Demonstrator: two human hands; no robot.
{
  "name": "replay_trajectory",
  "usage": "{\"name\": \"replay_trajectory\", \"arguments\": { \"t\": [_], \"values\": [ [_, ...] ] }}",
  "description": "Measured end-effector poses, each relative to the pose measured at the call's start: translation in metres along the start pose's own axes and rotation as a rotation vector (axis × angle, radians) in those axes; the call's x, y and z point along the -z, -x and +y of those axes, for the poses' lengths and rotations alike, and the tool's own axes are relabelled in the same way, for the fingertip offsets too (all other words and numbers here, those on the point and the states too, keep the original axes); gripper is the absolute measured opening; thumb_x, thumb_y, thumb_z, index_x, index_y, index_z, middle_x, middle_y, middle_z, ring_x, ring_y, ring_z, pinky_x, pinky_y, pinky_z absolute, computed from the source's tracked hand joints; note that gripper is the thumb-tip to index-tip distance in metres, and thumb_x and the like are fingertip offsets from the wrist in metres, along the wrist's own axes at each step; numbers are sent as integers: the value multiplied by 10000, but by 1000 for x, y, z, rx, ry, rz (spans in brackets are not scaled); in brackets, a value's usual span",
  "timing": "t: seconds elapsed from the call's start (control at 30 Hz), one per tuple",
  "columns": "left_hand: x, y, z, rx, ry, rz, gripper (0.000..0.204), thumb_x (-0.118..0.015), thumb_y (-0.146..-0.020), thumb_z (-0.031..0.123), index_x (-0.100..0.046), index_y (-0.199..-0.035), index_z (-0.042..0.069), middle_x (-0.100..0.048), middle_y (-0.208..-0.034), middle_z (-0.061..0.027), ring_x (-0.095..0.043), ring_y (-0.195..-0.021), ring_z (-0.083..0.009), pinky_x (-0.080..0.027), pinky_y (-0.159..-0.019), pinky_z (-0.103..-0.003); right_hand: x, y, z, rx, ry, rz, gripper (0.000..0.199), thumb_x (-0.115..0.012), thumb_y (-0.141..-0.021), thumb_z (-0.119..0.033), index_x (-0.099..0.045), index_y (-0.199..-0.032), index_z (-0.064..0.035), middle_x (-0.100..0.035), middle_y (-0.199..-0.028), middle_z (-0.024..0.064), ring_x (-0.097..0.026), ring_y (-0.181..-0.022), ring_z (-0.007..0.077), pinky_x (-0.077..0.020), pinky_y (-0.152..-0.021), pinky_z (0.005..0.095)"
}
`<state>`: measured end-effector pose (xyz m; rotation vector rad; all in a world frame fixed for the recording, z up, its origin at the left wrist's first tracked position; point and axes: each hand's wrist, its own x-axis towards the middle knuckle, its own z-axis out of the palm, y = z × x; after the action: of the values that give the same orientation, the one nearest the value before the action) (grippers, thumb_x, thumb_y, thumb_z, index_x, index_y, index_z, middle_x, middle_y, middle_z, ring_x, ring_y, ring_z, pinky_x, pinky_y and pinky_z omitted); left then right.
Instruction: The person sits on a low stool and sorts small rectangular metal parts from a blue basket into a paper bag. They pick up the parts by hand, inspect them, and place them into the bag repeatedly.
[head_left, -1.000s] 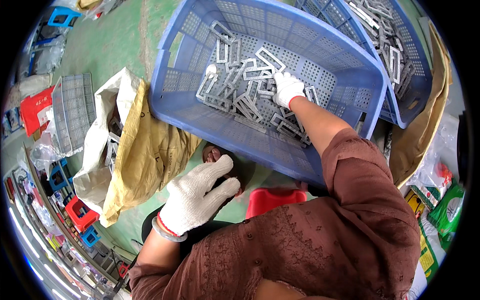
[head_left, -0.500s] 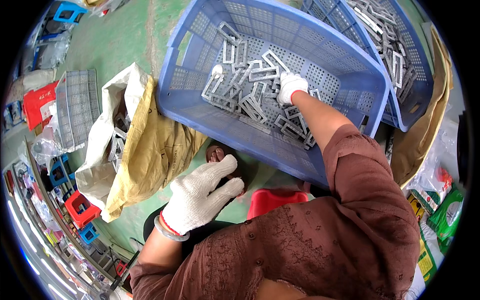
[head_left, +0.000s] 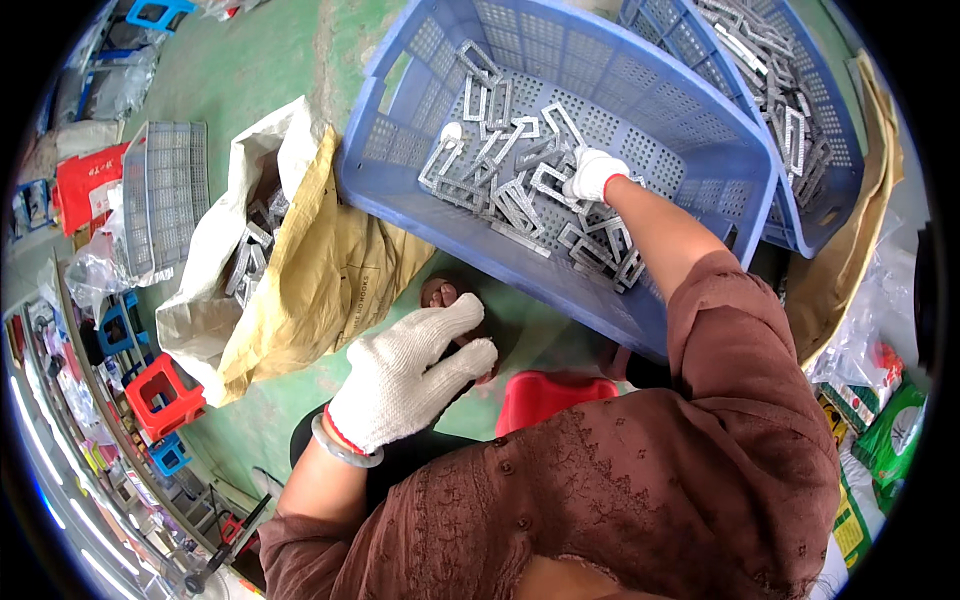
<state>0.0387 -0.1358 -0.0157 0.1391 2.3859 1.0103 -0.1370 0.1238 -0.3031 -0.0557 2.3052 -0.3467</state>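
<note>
My right hand (head_left: 597,176), in a white knit glove with a red cuff, reaches into a large blue crate (head_left: 500,258). Its fingers are curled on a grey rectangular metal frame (head_left: 550,182), though the fingertips are partly hidden. Several similar open metal frames lie scattered and overlapping across the crate's perforated bottom. A small white round piece (head_left: 451,131) lies at their left end. My left hand (head_left: 408,375), gloved the same way, hovers in front of my body outside the crate. Its thumb and fingers are apart, and nothing is in it.
Another blue crate (head_left: 845,150), holding many metal frames, stands at the right beside brown sheeting (head_left: 850,260). A white and yellow woven sack (head_left: 300,290) with metal pieces inside stands at the left. A red stool (head_left: 555,395) is near my legs, and a grey crate (head_left: 165,200) sits farther left.
My right hand has shifted slightly right among the frames, and some frames near it have changed position. The left hand keeps its open shape. The whole view has shifted a little.
</note>
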Motion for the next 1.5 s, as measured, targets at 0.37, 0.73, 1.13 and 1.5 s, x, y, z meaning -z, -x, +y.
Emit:
{"name": "replay_trajectory", "arguments": {
  "t": [0.37, 0.73, 1.13, 1.5],
  "values": [
    [-4, -10, 7, 228, 838, 232, 676, -640, -960, 480, -502, -1386, -26, -612, -1103, -165, -658, -920, -249, -566, -841, -378, 97, 162, -19, 406, -322, 302, 534, -765, -593, -216, -646, -1077, -23, -704, -913, 158, -671, -856, 275, -531, -802, 380],
    [-46, -28, 26, -106, 1736, -332, 300, -614, -981, 152, -570, -1235, 0, -641, -1144, -205, -661, -807, -288, -589, -642, -358, 92, 314, -18, 906, -694, 307, 642, -820, -661, -205, -617, -1238, -8, -699, -1079, 152, -659, -996, 225, -532, -884, 359],
    [-18, 41, 93, -424, 1668, 93, 258, -667, -961, 125, -577, -1187, 39, -613, -1058, -117, -610, -853, -226, -528, -662, -279, 75, 356, -24, 783, -688, 273, 659, -803, -673, -131, -588, -1286, -24, -685, -1098, 76, -664, -988, 174, -548, -865, 335],
    [0, 71, 126, -706, 784, 664, 560, -552, -933, -37, -365, -1459, -6, -576, -1235, -197, -654, -1045, -240, -608, -839, -388, 88, 385, -11, 1080, -1783, -393, 810, -862, -708, -188, -481, -1369, 83, -529, -1364, 230, -652, -1090, 353, -621, -819, 449]
  ]
}}
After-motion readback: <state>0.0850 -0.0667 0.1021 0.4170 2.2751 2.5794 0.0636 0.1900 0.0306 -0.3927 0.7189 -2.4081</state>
